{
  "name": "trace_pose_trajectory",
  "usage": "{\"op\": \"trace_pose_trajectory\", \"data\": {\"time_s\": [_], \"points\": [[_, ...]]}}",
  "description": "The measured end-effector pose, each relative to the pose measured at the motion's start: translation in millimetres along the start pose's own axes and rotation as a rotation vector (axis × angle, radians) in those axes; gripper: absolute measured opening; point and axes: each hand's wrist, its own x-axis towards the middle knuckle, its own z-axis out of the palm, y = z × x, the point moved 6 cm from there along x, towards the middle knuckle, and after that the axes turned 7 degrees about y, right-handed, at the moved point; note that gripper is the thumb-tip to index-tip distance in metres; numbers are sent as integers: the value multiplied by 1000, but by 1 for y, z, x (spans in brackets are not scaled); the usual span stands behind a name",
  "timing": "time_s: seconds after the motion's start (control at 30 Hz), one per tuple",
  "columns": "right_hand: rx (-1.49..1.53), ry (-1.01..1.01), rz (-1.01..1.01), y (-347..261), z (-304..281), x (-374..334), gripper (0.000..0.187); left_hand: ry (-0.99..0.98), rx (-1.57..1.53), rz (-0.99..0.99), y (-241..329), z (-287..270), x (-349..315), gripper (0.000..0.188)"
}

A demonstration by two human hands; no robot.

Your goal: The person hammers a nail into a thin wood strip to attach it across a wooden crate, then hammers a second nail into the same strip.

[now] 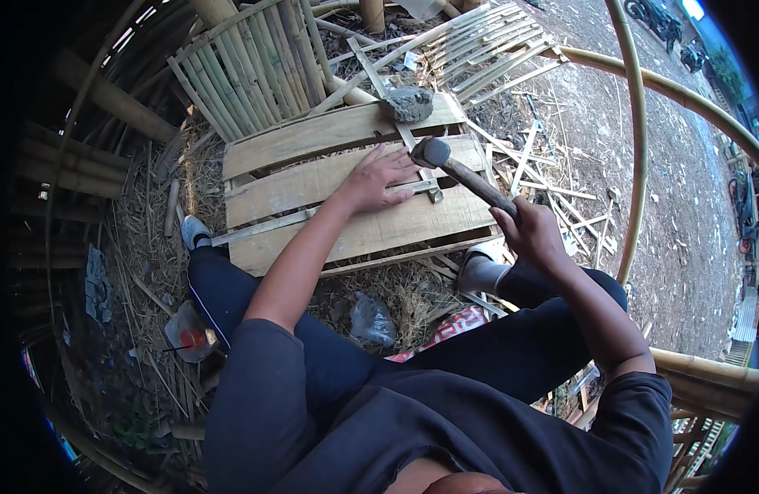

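Observation:
A low wooden platform of planks [284,195] with gaps between them lies before me. Flat on it rests my left hand [378,179], its fingers stretched out and spread, the tips close to a narrow bamboo strip [425,174]. That strip runs away from me across the planks, and a grey rough stone [410,104] sits on it at the far side. My right hand [529,232] is wrapped round the wooden handle of a hammer [481,186]. The hammer's dark head is over the near part of the strip, just right of my left fingertips; whether it touches cannot be told.
Behind the platform on the left leans a bamboo slat panel [252,70]; another slatted panel [486,49] lies at the far right. Loose split strips [527,156] litter the ground. Curved bamboo poles [639,148] rise at right. A clear plastic bag [373,319] lies between my legs.

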Motion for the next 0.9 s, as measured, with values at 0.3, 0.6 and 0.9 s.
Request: {"op": "trace_pose_trajectory", "data": {"time_s": [0.3, 0.6, 0.9], "points": [[-78, -4, 86, 23, 18, 1, 51, 59, 53, 129, 0, -3, 1, 65], [-122, -59, -22, 16, 25, 0, 46, 51, 31, 116, -4, 1, -3, 68], [186, 65, 26, 17, -4, -2, 44, 64, 30, 88, -9, 2, -5, 69]]}}
